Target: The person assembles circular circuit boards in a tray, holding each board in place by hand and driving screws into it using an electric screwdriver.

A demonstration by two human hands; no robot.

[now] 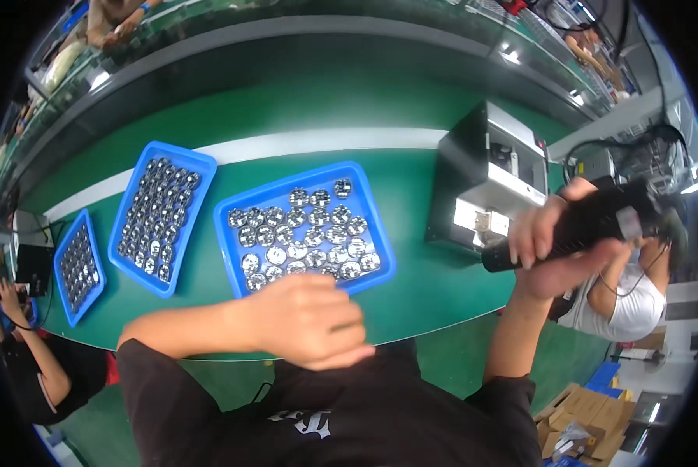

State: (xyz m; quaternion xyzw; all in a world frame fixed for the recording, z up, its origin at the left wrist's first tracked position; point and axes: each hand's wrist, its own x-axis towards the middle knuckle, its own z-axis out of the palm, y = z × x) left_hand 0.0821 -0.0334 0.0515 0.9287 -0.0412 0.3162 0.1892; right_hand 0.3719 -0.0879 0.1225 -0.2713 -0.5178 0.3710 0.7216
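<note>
My right hand (563,276) is closed around a black handheld device (594,222), thumb below it and fingers curled over the top. The device has a round, tube-like end and a blurred far end; its exact kind is unclear. My left hand (314,319) is curled back-up at the near edge of a blue tray (388,261), with its thumb pointing right. Whatever those fingers may hold is hidden. Inside the tray stand rows of small round metallic parts (284,234) with black and silver faces.
Two more blue trays of similar parts, one (209,163) nearer and one (75,315) farther, stand left. A black-and-silver machine (473,167) sits on the green bench (407,187) at right. Other people work at both sides and beyond the bench; cardboard boxes (586,412) lie lower right.
</note>
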